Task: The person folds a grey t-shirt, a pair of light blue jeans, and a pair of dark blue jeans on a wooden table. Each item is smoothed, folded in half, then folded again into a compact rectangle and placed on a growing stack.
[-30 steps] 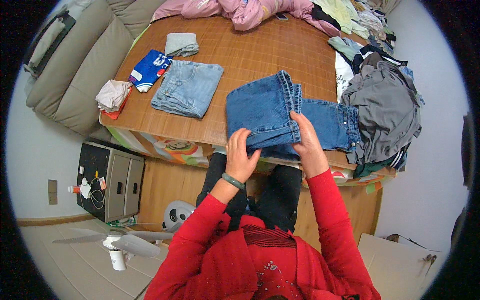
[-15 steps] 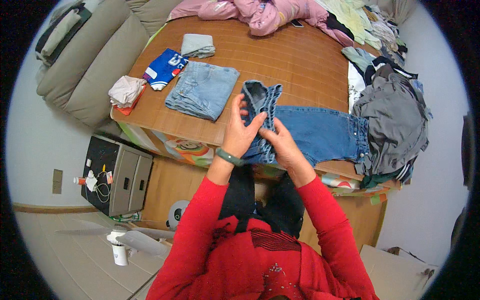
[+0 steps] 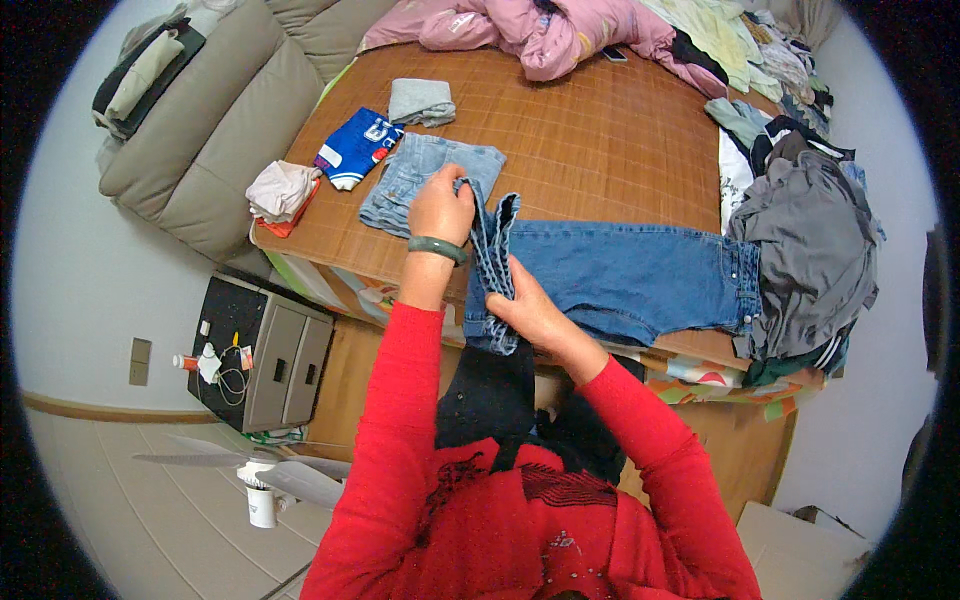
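Observation:
A pair of blue jeans [image 3: 640,275] lies sideways along the front of the bed, waistband to the right and leg ends to the left. My left hand [image 3: 443,208], wearing a dark green bangle, is closed on the upper corner of the frayed leg hems, which are lifted off the bed. Lower down, my right hand [image 3: 527,308] pinches the same hems, thumb on top. Just behind my left hand lies a folded pair of light blue jeans [image 3: 395,190], partly covered by that hand.
Folded on the bed mat [image 3: 590,130] are a grey cloth [image 3: 420,102], a blue garment [image 3: 352,148] and pale pink clothes [image 3: 282,192]. A grey clothing heap [image 3: 805,220] touches the jeans' waistband. A pink quilt [image 3: 560,45] lies far back; a cabinet [image 3: 270,350] stands left.
My left hand has moved left and up, away from my right, drawing the hems out straighter. The right hand has slid lower along them. The whole view has shifted slightly.

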Demonstrator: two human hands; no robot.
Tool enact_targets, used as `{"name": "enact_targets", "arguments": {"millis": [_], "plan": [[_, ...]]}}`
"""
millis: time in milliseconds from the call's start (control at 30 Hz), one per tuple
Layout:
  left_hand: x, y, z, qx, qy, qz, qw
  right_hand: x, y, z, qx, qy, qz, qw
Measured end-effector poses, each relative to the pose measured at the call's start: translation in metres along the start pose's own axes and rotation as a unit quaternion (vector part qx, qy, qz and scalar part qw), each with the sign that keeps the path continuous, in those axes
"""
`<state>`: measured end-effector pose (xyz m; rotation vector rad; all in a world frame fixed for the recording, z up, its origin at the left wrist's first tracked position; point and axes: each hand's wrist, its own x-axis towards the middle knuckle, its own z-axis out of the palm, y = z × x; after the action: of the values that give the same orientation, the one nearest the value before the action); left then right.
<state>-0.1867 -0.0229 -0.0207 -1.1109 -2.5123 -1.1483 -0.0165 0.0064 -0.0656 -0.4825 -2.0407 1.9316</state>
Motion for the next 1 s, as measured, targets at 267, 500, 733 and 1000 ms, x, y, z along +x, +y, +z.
{"name": "enact_targets", "arguments": {"millis": [267,500,733,1000], "plan": [[0.005,-0.025,0.006,-0.238,-0.088,-0.106,0.961,0.002,-0.011,0.005,0.077,-0.009,-0.008,0.997],[0.011,-0.04,-0.018,-0.37,-0.143,-0.178,0.901,0.005,-0.01,0.001,0.242,-0.01,0.025,0.97],[0.012,-0.053,-0.018,-0.461,-0.113,-0.214,0.854,0.016,-0.013,0.009,0.342,0.0,0.008,0.94],[0.012,-0.058,-0.018,-0.444,-0.162,-0.221,0.853,0.025,-0.016,0.014,0.333,0.092,0.035,0.938]]}}
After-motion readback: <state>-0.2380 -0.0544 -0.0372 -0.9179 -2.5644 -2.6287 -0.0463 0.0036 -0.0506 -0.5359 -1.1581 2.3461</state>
